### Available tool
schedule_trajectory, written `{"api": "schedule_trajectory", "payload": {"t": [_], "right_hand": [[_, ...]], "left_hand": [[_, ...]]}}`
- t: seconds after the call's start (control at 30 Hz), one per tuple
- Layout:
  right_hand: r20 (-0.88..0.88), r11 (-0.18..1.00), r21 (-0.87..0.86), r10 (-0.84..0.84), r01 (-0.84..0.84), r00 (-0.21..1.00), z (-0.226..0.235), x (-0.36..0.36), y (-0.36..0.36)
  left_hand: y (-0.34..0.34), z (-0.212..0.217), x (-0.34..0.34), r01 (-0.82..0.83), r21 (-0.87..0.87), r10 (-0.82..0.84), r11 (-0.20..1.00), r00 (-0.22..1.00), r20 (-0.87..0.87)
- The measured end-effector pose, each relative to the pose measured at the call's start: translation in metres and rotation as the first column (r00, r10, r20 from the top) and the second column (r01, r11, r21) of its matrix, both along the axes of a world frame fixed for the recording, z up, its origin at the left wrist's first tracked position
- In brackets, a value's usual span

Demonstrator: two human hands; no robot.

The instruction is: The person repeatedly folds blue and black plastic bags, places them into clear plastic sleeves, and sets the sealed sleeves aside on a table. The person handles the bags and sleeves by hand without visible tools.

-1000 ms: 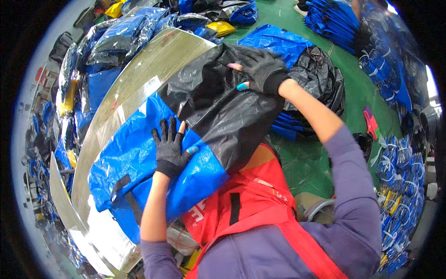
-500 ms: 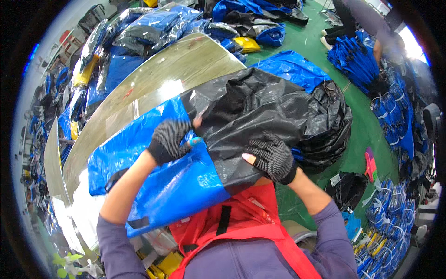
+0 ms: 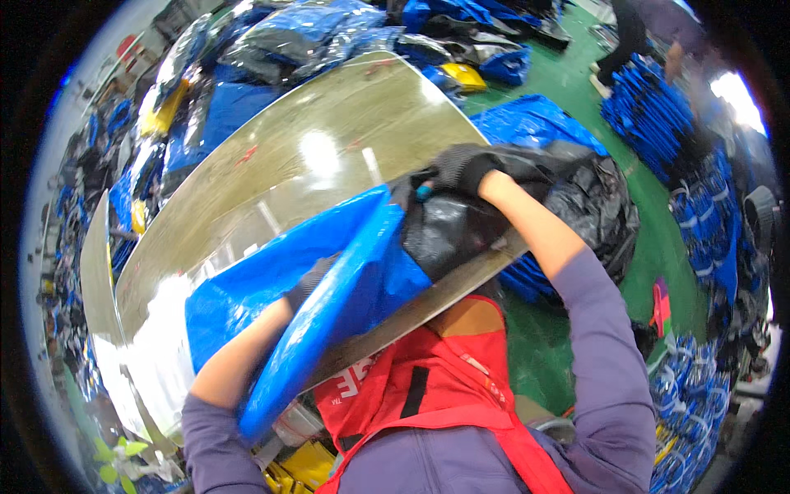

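Blue woven bag (image 3: pixel 329 288) draped over near bench (image 3: pixel 271 189) edge: light, limp, slick, probably best pinched at a folded edge. Left hand (image 3: pixel 311 281) half buried in its fold, grip not readable. Right hand (image 3: pixel 462 169) clamped on black plastic bag (image 3: pixel 461 230) at right edge. Beyond: glossy steel top, green floor (image 3: pixel 568 90), blue bag heaps (image 3: pixel 658 115).
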State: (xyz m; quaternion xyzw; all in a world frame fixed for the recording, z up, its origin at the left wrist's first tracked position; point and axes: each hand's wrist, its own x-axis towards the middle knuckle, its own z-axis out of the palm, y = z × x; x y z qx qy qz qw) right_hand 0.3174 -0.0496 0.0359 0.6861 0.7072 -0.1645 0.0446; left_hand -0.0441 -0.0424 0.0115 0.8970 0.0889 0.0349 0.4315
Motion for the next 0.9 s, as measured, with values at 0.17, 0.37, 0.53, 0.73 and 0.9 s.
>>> {"api": "schedule_trajectory", "payload": {"t": [0.17, 0.37, 0.53, 0.73, 0.9], "right_hand": [[0.057, 0.980, -0.038, -0.192, 0.194, 0.980, 0.010, 0.017, -0.017], [0.098, 0.966, -0.142, -0.203, 0.216, 0.974, 0.012, 0.012, -0.001], [0.122, 0.978, -0.046, -0.196, 0.203, 0.973, 0.015, 0.005, -0.014], [0.074, 0.971, 0.081, -0.231, 0.225, 0.970, 0.006, 0.000, -0.042], [0.141, 0.971, 0.088, -0.233, 0.223, 0.962, 0.001, -0.009, -0.037]], "left_hand": [[0.025, 0.059, -0.192, -0.434, -0.146, 0.387, 0.889, 0.883, -0.266], [-0.043, 0.009, -0.333, 0.049, -0.998, 0.809, 0.030, 0.585, 0.053], [-0.054, -0.028, -0.284, -0.996, 0.084, 0.992, -0.007, -0.018, -0.128], [-0.004, 0.012, -0.238, -0.902, 0.398, 0.932, 0.166, 0.011, -0.363], [-0.012, 0.079, -0.072, -0.650, 0.728, 0.614, 0.217, 0.671, 0.416]]}}
